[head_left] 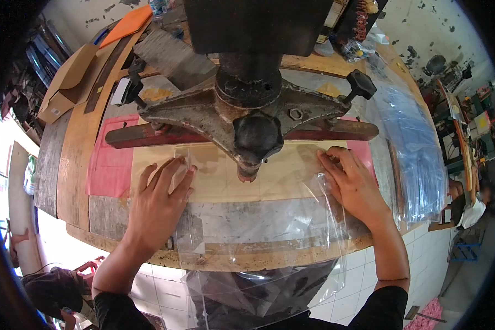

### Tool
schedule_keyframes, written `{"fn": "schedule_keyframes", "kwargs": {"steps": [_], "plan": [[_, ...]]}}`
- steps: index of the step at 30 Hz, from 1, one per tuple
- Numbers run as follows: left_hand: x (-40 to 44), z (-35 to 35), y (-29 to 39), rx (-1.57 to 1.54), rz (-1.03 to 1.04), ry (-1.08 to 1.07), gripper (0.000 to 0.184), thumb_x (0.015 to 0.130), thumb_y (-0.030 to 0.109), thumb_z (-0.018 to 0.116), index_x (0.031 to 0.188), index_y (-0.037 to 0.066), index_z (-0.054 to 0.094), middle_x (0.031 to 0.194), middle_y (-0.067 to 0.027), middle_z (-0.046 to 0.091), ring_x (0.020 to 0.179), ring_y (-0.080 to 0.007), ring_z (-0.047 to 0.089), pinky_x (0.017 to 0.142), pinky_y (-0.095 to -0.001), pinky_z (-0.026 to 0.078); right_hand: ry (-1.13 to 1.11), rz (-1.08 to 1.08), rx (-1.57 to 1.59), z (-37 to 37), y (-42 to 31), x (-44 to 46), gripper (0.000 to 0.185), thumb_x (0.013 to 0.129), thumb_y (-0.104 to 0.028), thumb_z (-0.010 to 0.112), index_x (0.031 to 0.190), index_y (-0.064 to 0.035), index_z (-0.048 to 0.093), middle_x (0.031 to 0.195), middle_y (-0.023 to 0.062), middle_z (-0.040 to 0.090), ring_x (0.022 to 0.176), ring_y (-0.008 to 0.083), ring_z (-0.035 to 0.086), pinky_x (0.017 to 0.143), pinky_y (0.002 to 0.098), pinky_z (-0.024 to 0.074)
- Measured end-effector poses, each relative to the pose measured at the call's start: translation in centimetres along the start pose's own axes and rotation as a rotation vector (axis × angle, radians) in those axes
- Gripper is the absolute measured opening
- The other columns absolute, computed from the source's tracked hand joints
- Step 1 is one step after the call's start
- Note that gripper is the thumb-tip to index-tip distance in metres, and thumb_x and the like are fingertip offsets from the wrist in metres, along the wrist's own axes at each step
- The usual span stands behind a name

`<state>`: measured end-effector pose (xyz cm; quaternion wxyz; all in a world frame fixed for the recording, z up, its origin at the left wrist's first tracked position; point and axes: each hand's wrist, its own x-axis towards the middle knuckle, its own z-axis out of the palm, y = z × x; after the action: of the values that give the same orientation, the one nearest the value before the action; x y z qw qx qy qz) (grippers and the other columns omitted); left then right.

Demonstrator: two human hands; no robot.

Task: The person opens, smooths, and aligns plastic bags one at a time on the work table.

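Observation:
A clear plastic sheet (264, 234) stretches between my hands and hangs over the table's near edge toward my lap. My left hand (160, 201) grips its far left corner between thumb and forefinger, the other fingers resting on a beige sheet (231, 187). On the right side, my right hand (357, 187) has thumb and forefinger pinched at the plastic's far right edge. Just beyond my fingers stands a heavy press head (247, 104) with a dark knob (257, 135) and a long reddish bar (335, 132) over the beige sheet.
Pink sheeting (113, 159) lies under the beige one. A stack of clear bluish plastic (415, 148) rests at the table's right. An open cardboard box (66, 88) and an orange sheet (127, 26) are at far left. Another person (55, 291) is partly visible at lower left.

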<state>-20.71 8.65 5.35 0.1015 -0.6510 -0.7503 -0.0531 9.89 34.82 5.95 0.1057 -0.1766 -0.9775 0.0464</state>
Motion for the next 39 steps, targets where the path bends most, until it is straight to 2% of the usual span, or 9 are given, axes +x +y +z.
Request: {"fn": "schedule_keyframes", "kwargs": {"steps": [6,15,18,21,32,39], "plan": [[0.1,0.2,-0.1,-0.012,-0.015,-0.001,0.047,0.093,0.016,0.074,0.139,0.011,0.068,0.146,-0.0102,0.059,0.136,-0.0268,0.057,0.116,-0.0495,0.040,-0.004,0.018,0.027,0.3,0.4,0.1,0.056,0.089,-0.008,0.071,0.144,-0.0033,0.060,0.128,0.0139,0.055,0.117,0.0337,0.061,0.098,0.0442,0.0543],[0.0,0.3,-0.2,-0.007,-0.019,0.044,0.046,0.089,0.017,0.076,0.135,0.011,0.069,0.143,-0.0101,0.061,0.135,-0.0261,0.057,0.112,-0.0481,0.043,-0.001,0.035,0.088,0.0,-0.3,0.3,0.060,0.085,0.000,0.070,0.144,-0.0055,0.062,0.128,0.0142,0.057,0.119,0.0338,0.060,0.100,0.0438,0.0542],[-0.1,0.4,-0.4,-0.035,0.028,0.104,0.043,0.087,0.017,0.078,0.129,0.008,0.072,0.140,-0.0104,0.062,0.132,-0.0268,0.060,0.109,-0.0464,0.047,0.000,0.112,0.098,0.5,-0.3,0.1,0.061,0.085,0.003,0.070,0.144,-0.0066,0.062,0.129,0.0139,0.057,0.113,0.0334,0.061,0.097,0.0442,0.0540],[-0.2,0.5,-0.5,-0.047,0.038,0.109,0.042,0.087,0.017,0.078,0.127,0.006,0.073,0.138,-0.0108,0.063,0.131,-0.0278,0.061,0.108,-0.0441,0.048,0.039,0.095,0.087,0.6,-0.5,0.2,0.060,0.086,0.003,0.071,0.145,-0.0064,0.062,0.129,0.0138,0.057,0.110,0.0332,0.061,0.096,0.0439,0.0538],[-0.3,0.4,-0.7,-0.072,0.032,0.066,0.043,0.092,0.018,0.074,0.132,0.003,0.070,0.144,-0.0144,0.058,0.136,-0.0292,0.057,0.109,-0.0447,0.047,0.005,0.136,0.081,0.5,-1.0,0.2,0.057,0.087,0.004,0.069,0.144,-0.0058,0.064,0.132,0.0152,0.056,0.117,0.0345,0.061,0.099,0.0442,0.0533],[-0.3,0.6,-0.6,-0.078,0.029,0.064,0.044,0.093,0.018,0.073,0.134,0.001,0.069,0.146,-0.0165,0.056,0.139,-0.0303,0.054,0.110,-0.0443,0.047,0.006,0.154,0.080,0.6,-0.9,0.2,0.049,0.093,-0.002,0.067,0.142,-0.0040,0.065,0.132,0.0149,0.055,0.117,0.0341,0.059,0.101,0.0439,0.0525]]}}
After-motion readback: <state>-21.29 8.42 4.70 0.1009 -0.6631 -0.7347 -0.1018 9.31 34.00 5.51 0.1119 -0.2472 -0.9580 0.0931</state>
